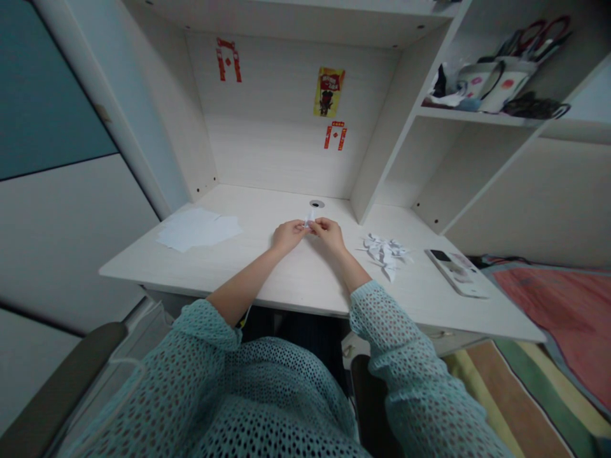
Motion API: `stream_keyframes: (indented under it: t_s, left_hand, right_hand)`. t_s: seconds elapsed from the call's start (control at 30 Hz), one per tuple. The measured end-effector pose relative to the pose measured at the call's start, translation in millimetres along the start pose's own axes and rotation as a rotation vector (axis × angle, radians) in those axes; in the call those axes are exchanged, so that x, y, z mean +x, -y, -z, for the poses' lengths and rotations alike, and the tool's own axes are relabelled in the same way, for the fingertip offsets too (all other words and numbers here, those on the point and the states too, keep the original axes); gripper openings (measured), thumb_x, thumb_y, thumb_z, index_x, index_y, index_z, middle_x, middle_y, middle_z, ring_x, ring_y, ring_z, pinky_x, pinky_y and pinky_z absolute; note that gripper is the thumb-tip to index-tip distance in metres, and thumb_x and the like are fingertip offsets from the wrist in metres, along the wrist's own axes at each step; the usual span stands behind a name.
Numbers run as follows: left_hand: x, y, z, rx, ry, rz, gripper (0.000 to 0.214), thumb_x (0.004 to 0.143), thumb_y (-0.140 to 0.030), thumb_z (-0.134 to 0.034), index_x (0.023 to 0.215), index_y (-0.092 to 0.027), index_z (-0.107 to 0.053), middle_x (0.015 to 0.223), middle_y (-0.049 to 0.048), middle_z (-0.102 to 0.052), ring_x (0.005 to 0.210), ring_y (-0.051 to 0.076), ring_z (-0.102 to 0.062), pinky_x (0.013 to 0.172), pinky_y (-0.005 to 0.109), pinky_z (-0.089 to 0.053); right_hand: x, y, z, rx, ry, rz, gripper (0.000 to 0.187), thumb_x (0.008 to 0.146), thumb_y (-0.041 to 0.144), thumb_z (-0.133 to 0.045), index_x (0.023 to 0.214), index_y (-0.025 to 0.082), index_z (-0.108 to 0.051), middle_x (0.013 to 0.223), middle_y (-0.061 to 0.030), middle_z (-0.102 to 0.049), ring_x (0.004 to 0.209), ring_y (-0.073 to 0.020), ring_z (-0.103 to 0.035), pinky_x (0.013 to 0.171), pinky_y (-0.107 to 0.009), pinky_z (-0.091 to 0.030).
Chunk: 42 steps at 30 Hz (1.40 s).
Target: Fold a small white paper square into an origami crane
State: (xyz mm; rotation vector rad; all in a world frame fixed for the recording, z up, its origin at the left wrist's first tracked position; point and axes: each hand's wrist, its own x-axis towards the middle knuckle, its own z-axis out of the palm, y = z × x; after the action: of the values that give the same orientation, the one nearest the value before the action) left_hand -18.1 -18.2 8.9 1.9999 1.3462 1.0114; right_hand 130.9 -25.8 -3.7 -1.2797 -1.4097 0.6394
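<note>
Both hands meet over the middle of the white desk (305, 280), just in front of a round cable hole. Between the fingertips is a small piece of folded white paper (310, 217), its upper tip sticking up. My left hand (289, 235) pinches it from the left, and my right hand (329, 231) pinches it from the right. The fingers hide most of its shape. To the right of my right hand lies a pile of small folded paper pieces (386, 252) with pointed ends. Flat white paper sheets (198, 229) lie spread at the left of the desk.
A phone (456, 273) lies at the desk's right side. The cable hole (317, 203) is near the back panel. On the right shelf stand cups (508, 83) with scissors and pens. A chair armrest (71, 381) is at lower left, and a bed (558, 318) at right.
</note>
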Motion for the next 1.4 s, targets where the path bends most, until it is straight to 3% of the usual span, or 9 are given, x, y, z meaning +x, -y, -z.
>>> stream_keyframes:
  t_s: [0.23,0.57,0.83,1.07,1.4]
  left_hand:
    - [1,1,-1.1,0.0,0.006,-0.019,0.031,0.077,-0.045,-0.06,0.098,-0.025,-0.069,0.094,0.0027,-0.071,0.086,0.018,-0.065,0.07,0.023,-0.045]
    - [3,-4,-1.6,-0.201,-0.01,0.061,0.025,0.07,-0.036,-0.068,0.089,-0.019,-0.071,0.087,0.0055,-0.072,0.082,0.018,-0.065,0.073,0.026,-0.048]
    - [15,14,-12.1,-0.461,0.078,0.023,0.031,0.073,-0.036,-0.063,0.091,-0.012,-0.069,0.08,0.0076,-0.071,0.07,0.014,-0.063,0.067,0.024,-0.047]
    - [19,25,-16.9,-0.466,0.057,-0.026,0.034,0.07,-0.036,-0.066,0.094,-0.013,-0.069,0.077,0.0065,-0.071,0.07,0.015,-0.064,0.064,0.023,-0.046]
    - [20,25,-17.0,-0.507,0.039,-0.003,0.033,0.068,-0.034,-0.068,0.094,-0.012,-0.069,0.073,0.0059,-0.07,0.065,0.014,-0.062,0.06,0.022,-0.044]
  right_hand:
    - [2,-2,2,0.008,0.005,0.013,0.035,0.068,0.053,-0.061,0.071,0.018,-0.064,0.063,-0.0024,-0.065,0.063,-0.0158,-0.06,0.061,-0.025,-0.045]
    - [3,-4,2,0.013,-0.018,0.004,0.038,0.071,0.055,-0.058,0.071,0.018,-0.065,0.063,-0.0024,-0.064,0.06,-0.0138,-0.058,0.059,-0.024,-0.043]
    - [-1,1,1,0.068,-0.009,-0.005,0.039,0.07,0.055,-0.057,0.07,0.017,-0.063,0.064,-0.0027,-0.063,0.057,-0.0129,-0.055,0.056,-0.024,-0.042]
    - [2,-3,0,0.063,-0.011,-0.003,0.04,0.068,0.056,-0.059,0.07,0.017,-0.063,0.062,-0.0027,-0.063,0.058,-0.0139,-0.056,0.057,-0.024,-0.042]
    - [3,-5,1,0.048,-0.005,0.019,0.038,0.07,0.054,-0.058,0.071,0.017,-0.063,0.064,-0.0026,-0.064,0.058,-0.0143,-0.057,0.059,-0.025,-0.043]
